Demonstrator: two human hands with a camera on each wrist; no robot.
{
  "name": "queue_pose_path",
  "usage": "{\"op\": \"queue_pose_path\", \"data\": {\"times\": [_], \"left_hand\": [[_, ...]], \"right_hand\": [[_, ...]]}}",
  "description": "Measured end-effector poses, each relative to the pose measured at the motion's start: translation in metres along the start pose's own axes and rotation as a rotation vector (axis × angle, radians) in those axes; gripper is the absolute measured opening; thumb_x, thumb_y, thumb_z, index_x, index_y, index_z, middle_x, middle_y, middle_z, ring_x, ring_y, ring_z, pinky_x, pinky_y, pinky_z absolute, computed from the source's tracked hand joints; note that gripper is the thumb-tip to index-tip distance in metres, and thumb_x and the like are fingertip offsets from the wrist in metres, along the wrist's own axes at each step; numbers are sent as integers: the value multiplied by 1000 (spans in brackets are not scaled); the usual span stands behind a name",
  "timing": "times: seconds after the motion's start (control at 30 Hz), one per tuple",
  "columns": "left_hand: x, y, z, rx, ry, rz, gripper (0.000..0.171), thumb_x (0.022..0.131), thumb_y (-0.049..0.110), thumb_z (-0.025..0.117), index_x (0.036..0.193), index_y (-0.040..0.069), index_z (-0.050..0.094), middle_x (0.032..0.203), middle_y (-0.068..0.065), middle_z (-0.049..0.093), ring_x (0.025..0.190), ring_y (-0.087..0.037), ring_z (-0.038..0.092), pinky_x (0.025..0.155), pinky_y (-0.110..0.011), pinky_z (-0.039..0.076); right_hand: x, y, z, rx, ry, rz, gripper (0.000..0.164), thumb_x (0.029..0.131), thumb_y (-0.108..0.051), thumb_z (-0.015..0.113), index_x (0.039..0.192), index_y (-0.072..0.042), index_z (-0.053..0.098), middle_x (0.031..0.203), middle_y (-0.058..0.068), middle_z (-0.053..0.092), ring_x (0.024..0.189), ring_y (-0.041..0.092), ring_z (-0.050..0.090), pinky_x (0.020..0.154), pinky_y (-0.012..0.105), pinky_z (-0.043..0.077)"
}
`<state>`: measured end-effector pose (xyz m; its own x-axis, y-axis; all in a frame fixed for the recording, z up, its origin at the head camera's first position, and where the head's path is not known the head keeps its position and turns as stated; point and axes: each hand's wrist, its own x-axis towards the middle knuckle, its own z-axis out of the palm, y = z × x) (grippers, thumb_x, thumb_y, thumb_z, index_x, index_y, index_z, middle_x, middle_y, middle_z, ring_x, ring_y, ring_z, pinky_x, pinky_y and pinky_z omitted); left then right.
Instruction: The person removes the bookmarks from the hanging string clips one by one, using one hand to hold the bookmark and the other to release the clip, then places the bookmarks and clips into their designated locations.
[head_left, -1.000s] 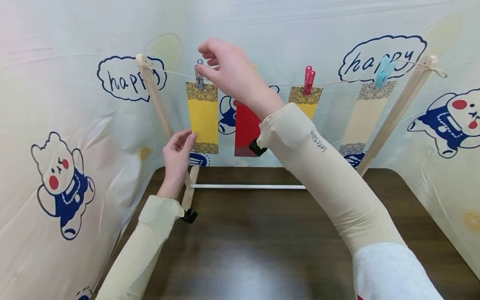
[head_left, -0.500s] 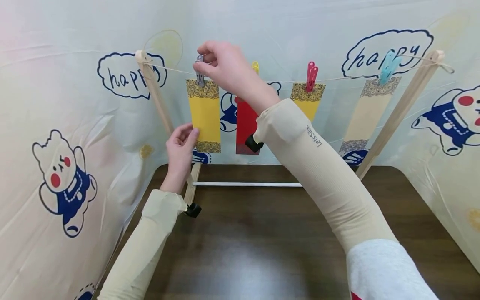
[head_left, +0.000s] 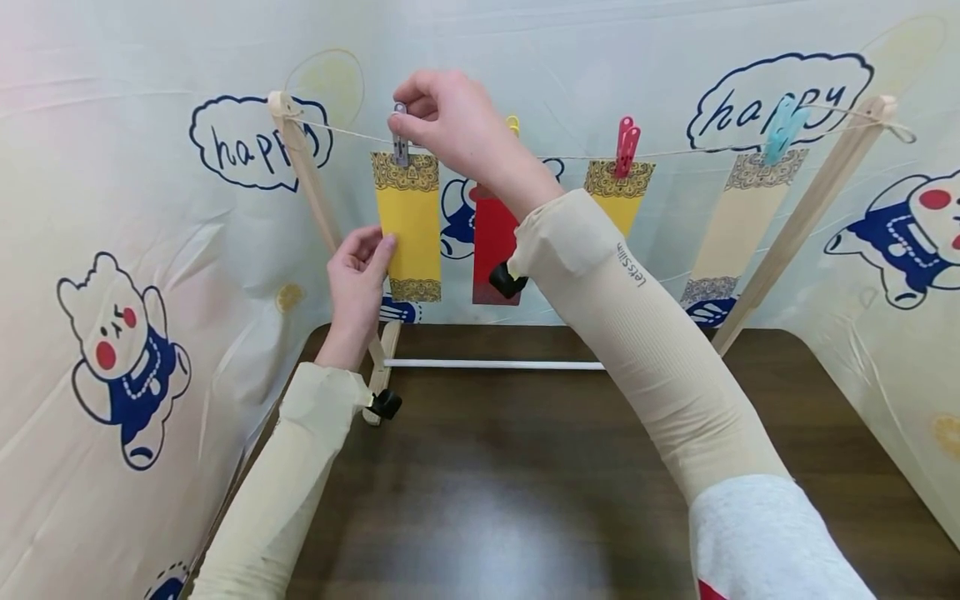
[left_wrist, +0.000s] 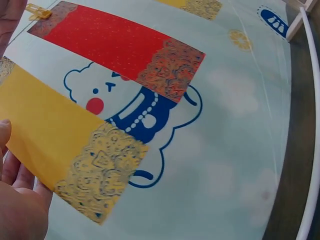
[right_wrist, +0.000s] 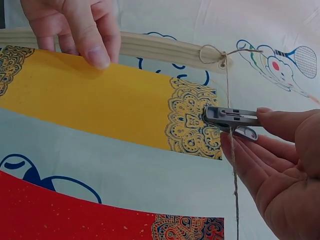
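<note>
A yellow card [head_left: 409, 218] with lace-patterned ends hangs at the left of the string [head_left: 347, 132], its top edge in a grey clothespin [right_wrist: 232, 117]. My left hand [head_left: 356, 283] pinches the card's left edge; in the right wrist view its thumb [right_wrist: 97, 55] lies flat on the card's face. My right hand [head_left: 468, 133] holds the clothespin by its handle end, thumb on one handle and fingers at the other. The clothespin's tip overlaps the lace band, and the string runs across it. In the left wrist view the card's lower lace end [left_wrist: 105, 167] hangs free.
Right of it hang a red card [head_left: 493, 250] on a yellow clothespin [head_left: 513, 125], another yellow card [head_left: 611, 200] on a red clothespin [head_left: 627, 148], and a cream card [head_left: 735, 221] on a blue clothespin [head_left: 783, 132]. Wooden posts [head_left: 810, 225] and a white rod [head_left: 487, 364] frame them above a dark table [head_left: 480, 467].
My left hand has moved a little up the card's edge. My right hand stays at the grey clothespin, and the head view has shifted slightly.
</note>
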<state>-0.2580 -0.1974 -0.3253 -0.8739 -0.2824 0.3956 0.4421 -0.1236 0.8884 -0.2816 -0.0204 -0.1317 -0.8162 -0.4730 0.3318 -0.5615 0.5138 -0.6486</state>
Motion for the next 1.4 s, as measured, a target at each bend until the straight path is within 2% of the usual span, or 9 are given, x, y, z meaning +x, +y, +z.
{"op": "queue_pose_path", "data": {"times": [0.23, 0.47, 0.57, 0.77, 0.83, 1.0, 1.23, 1.4], "left_hand": [[5, 9, 6, -7, -13, 25, 21, 100, 18, 71, 120, 10, 72, 113, -5, 72, 103, -20, 69, 94, -26, 57], [6, 11, 5, -38, -3, 48, 16, 98, 14, 73, 113, 9, 77, 106, -3, 75, 93, -17, 69, 86, -25, 59], [7, 11, 4, -40, -2, 45, 16, 97, 14, 74, 112, 9, 78, 104, -3, 76, 91, -17, 70, 84, -24, 60], [8, 14, 5, -66, -5, 28, 15, 96, 13, 75, 110, 9, 80, 101, -2, 78, 89, -16, 71, 82, -24, 60], [8, 15, 5, -74, -4, 25, 15, 96, 12, 75, 109, 8, 80, 100, -2, 78, 88, -16, 72, 82, -24, 60], [8, 15, 7, -75, -3, 29, 14, 96, 11, 75, 109, 8, 80, 100, -2, 78, 88, -16, 72, 82, -24, 60], [6, 10, 7, -73, 8, 29, 13, 95, 11, 77, 106, 9, 81, 96, -1, 78, 83, -13, 71, 77, -23, 60], [5, 10, 7, -74, 13, 37, 15, 94, 11, 77, 109, 7, 81, 96, -1, 78, 84, -14, 71, 78, -23, 60]], "right_hand": [[0, -1, -2, -9, 0, -13, 41, 106, -25, 62, 144, -10, 59, 134, 5, 67, 121, 11, 63, 102, 16, 47], [0, -2, -2, 4, -2, -22, 41, 106, -24, 61, 144, -9, 58, 133, 6, 67, 119, 13, 63, 101, 16, 48], [1, -2, -2, 44, 0, -25, 39, 106, -22, 62, 142, -8, 59, 132, 6, 66, 117, 13, 63, 100, 16, 49], [1, 0, -4, 211, 21, -16, 31, 103, -15, 66, 133, -7, 63, 124, 8, 66, 112, 15, 64, 98, 17, 51], [0, 1, -5, 235, 41, -22, 29, 103, -14, 66, 130, -7, 65, 121, 8, 67, 110, 16, 65, 97, 18, 52], [-1, 2, -5, 229, 100, -72, 24, 102, -11, 66, 125, -5, 68, 115, 8, 69, 106, 15, 66, 96, 18, 53], [-3, 6, -5, 143, 173, -155, 20, 103, -13, 65, 121, -5, 69, 111, 5, 71, 98, 12, 65, 94, 16, 51], [-3, 6, -5, 169, 195, -173, 19, 103, -13, 66, 120, -5, 68, 111, 6, 70, 99, 13, 63, 94, 17, 50]]}}
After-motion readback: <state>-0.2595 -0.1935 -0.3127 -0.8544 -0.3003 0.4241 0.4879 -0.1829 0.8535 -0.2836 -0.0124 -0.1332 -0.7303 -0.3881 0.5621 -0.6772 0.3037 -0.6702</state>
